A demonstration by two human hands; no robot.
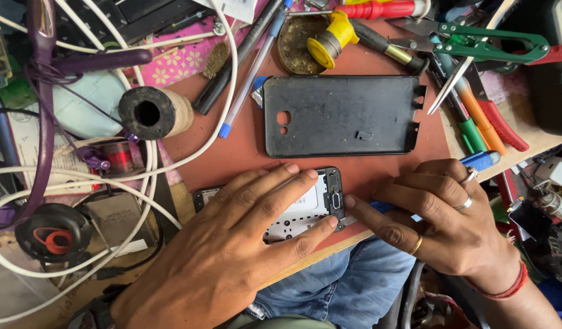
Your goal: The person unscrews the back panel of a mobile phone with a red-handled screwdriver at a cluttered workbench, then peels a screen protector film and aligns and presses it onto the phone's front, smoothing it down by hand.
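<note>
Left hand (pixel 244 244) spread flat, pinning opened phone (pixel 305 204) steady; right hand (pixel 439 213) pinched blue tool (pixel 384 207), tip at phone's end.

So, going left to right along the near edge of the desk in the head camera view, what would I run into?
Black round spool with a red band → left hand pressing down on the opened phone → blue-handled tool → right hand, wearing rings and a red wristband.
</note>
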